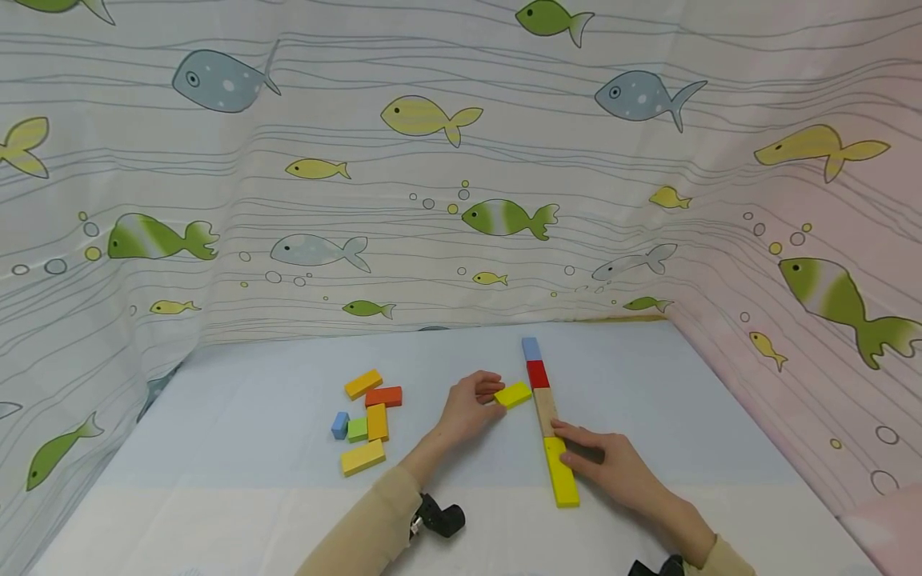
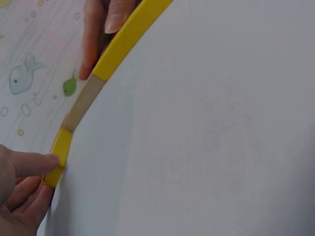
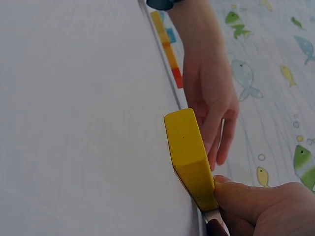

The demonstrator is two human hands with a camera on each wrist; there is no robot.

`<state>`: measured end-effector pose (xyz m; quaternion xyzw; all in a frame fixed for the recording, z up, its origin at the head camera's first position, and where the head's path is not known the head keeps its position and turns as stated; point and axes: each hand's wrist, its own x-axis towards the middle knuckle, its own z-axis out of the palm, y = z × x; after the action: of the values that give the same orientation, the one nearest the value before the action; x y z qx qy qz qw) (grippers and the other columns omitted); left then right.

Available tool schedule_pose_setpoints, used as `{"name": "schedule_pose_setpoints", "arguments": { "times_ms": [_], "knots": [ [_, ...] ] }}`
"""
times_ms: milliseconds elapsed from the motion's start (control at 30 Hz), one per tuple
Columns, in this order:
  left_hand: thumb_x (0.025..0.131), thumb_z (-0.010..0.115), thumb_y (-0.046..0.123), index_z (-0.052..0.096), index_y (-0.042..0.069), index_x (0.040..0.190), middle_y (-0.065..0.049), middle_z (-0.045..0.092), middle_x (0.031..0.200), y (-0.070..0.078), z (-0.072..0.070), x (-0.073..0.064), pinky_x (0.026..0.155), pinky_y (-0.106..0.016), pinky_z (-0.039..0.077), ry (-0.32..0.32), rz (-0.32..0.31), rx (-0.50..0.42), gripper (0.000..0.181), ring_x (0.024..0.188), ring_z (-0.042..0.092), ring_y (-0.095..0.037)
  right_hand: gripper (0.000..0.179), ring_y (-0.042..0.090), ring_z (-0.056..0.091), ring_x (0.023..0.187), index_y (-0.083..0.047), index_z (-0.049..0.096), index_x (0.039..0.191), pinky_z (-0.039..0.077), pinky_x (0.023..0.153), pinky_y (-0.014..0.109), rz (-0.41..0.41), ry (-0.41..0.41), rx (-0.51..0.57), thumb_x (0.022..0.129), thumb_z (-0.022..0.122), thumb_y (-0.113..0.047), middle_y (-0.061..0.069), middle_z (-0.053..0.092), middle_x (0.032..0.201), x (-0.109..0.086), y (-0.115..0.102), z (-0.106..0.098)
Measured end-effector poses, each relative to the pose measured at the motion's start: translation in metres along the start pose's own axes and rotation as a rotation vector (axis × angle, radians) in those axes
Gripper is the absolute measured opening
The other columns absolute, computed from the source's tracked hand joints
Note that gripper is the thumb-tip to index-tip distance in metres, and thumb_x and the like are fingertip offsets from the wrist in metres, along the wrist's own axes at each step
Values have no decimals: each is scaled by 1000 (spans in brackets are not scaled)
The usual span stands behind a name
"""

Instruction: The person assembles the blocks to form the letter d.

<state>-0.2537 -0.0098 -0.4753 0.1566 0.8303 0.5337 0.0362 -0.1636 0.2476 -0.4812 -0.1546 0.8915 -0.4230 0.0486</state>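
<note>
A row of wooden blocks runs away from the near side: a long yellow block [image 1: 561, 472], a plain wood block [image 1: 545, 412], a red block [image 1: 537, 374] and a blue block [image 1: 531, 349]. Against the row's right side, my right hand [image 1: 619, 468] touches the plain block with a finger and the long yellow block with its thumb [image 3: 236, 194]. Left of the row, my left hand [image 1: 468, 408] pinches another yellow block [image 1: 513, 395] between thumb and fingers. That block's far end is close to the plain block; whether they touch I cannot tell.
To the left lies a loose group: orange blocks [image 1: 377, 422], a red-orange block [image 1: 383, 397], a green block [image 1: 357, 430], a small blue block [image 1: 340, 426] and a pale yellow block [image 1: 363, 458]. A fish-patterned curtain [image 1: 432, 280] borders the white table [image 1: 238, 480].
</note>
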Motion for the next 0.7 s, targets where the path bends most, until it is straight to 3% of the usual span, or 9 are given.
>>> {"name": "schedule_pose_setpoints", "arguments": {
  "times_ms": [367,700],
  "knots": [
    [89,72,4,59,0,128,-12,68,125,0,2,4,101,-34,53,-4,-21,3,41,116,65,-26,47,29,48,139,-27,60,139,42,109,54,-18,1,-6,94,67,-39,-8,56,144,1,1,0],
    [89,72,3,59,0,127,-14,67,125,3,3,3,102,-38,52,-2,-28,9,41,117,64,-28,46,27,49,138,-28,61,138,43,109,53,-18,12,-15,94,68,-38,-9,57,143,0,2,0]
  ]
}}
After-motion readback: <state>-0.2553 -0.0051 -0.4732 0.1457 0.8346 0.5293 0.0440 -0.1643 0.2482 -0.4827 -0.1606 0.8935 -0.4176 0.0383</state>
